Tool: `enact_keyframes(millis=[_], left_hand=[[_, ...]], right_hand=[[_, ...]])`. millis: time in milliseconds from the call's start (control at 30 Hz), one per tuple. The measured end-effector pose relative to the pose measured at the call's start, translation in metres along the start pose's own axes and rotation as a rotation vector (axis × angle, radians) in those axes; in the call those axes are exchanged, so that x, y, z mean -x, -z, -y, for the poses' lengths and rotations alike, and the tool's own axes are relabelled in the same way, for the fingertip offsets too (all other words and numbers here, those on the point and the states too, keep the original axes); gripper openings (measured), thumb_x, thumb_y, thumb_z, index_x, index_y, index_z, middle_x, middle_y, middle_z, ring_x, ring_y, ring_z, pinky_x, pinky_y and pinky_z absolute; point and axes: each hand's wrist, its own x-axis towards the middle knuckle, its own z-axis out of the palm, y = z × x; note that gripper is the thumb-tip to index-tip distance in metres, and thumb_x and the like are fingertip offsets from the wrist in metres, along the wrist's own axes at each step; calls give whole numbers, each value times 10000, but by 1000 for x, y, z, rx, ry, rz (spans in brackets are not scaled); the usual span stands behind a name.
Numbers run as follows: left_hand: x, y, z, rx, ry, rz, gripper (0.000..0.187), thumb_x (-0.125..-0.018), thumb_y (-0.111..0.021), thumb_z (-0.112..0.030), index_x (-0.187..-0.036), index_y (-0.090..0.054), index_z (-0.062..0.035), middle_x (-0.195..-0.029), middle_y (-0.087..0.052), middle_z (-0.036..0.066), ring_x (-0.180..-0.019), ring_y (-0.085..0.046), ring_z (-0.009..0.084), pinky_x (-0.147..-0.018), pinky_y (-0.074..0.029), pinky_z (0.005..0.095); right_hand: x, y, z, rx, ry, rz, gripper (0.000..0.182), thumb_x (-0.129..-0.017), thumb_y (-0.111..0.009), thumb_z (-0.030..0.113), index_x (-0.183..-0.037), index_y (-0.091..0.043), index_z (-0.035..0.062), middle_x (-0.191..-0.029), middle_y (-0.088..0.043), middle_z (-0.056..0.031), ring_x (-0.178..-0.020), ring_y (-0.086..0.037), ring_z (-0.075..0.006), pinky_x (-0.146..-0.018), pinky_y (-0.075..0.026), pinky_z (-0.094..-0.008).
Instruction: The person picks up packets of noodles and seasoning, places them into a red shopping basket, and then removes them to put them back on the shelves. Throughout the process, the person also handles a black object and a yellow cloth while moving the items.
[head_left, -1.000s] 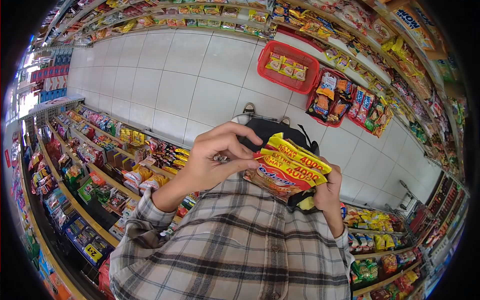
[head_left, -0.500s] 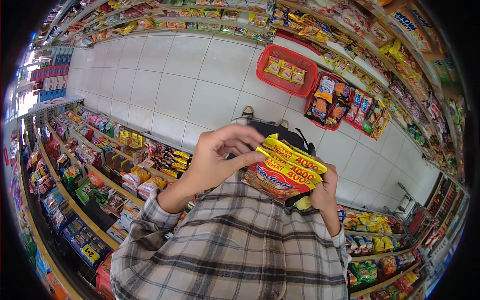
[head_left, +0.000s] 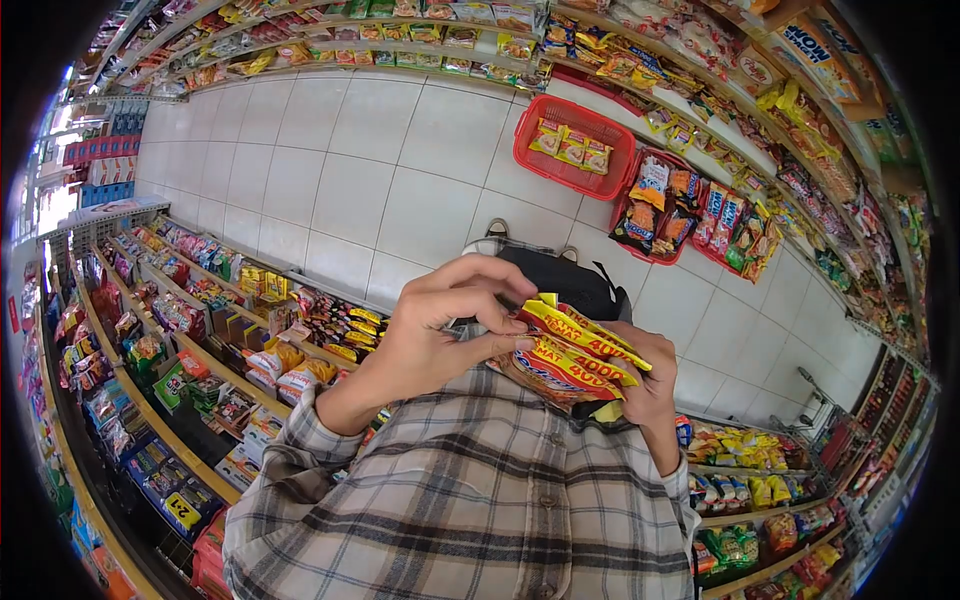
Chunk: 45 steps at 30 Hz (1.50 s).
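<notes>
L hand (head_left: 440, 325) + R hand (head_left: 652, 375) grip flat yellow-red plastic pkts (head_left: 575, 360) at 10/3 o'clock edges (best hold); prob. light, slick.

The left hand (head_left: 435, 335) pinches the yellow-red packets (head_left: 570, 368) near one end, and the right hand (head_left: 650, 378) grips them at the opposite end. On the tiled floor (head_left: 345, 180) stands a red basket (head_left: 612, 128), in which three yellow packets (head_left: 570, 148) are lying side by side.
</notes>
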Motion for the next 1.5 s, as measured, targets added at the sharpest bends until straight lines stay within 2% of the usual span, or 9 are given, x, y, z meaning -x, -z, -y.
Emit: enact_keyframes(millis=[333, 433, 533, 633, 1000, 1233, 1333, 1433, 1500], left_hand=[[-13, 8, -21, 132, 293, 39, 206, -688, -774, 89, -844, -681, -7, -886, -669, 107, -864, -658, 163, -754, -532, 266], [-12, 15, -12, -33, 71, 144, 245, -684, -783, 77, -897, -695, -3, -857, -671, 92, -840, -651, 145, -734, -526, 264], [-14, 18, -17, 8, 199, 153, 246, -680, -796, 58, -895, -699, -9, -852, -668, 82, -813, -643, 139, -718, -519, 265], [-17, 23, -10, 0, 31, 214, 219, -688, -794, 54, -867, -688, -16, -839, -662, 76, -791, -633, 125, -697, -517, 246], [-24, 27, -30, 163, 398, 233, 240, -687, -799, 47, -888, -684, -17, -783, -642, 44, -758, -627, 98, -662, -510, 213], [-23, 33, -12, 27, 200, 286, 176, -667, -821, 27, -789, -705, -25, -797, -651, 39, -742, -607, 98, -663, -479, 235], [-24, 34, -6, 77, 192, 290, 184, -664, -825, 24, -772, -683, -22, -804, -656, 42, -751, -599, 98, -674, -466, 250], [-30, 35, -5, 212, 449, 314, 206, -655, -840, 2, -760, -664, -21, -803, -654, 42, -755, -595, 104, -689, -460, 259], [-34, 39, 0, 93, 345, 385, 217, -676, -841, -74, -791, -662, -35, -783, -634, 13, -722, -575, 90, -650, -466, 250]], right_hand=[[-12, 3, 8, 7, -6, 52, 246, -726, -620, -31, -965, -646, -85, -958, -677, -236, -887, -688, -356, -781, -533, -341], [-16, 4, 6, 12, 24, 75, 244, -724, -631, -26, -960, -643, -86, -956, -675, -236, -881, -688, -357, -777, -534, -345], [-17, 5, 6, 12, 25, 83, 239, -728, -633, -22, -959, -642, -84, -950, -675, -233, -876, -687, -357, -767, -536, -345], [-18, 5, 7, 5, 30, 87, 240, -731, -637, -19, -963, -645, -81, -945, -677, -228, -872, -685, -357, -760, -536, -344], [-27, 11, 9, -125, 31, 190, 238, -727, -691, -20, -958, -666, -71, -959, -685, -211, -907, -681, -339, -792, -536, -363], [-33, 11, 9, -166, -14, 232, 252, -757, -684, -16, -1003, -672, -72, -1011, -683, -220, -946, -672, -337, -838, -525, -377], [-32, 9, 3, -176, -38, 216, 248, -770, -688, -2, -1008, -675, -69, -1019, -685, -216, -946, -673, -332, -840, -523, -377], [-31, 9, -3, -206, -46, 232, 251, -778, -692, 6, -1018, -675, -64, -1021, -686, -211, -954, -671, -326, -848, -518, -378], [-31, 9, -6, -233, -41, 233, 254, -778, -691, 6, -1022, -673, -63, -1023, -686, -211, -953, -671, -325, -854, -515, -379]])
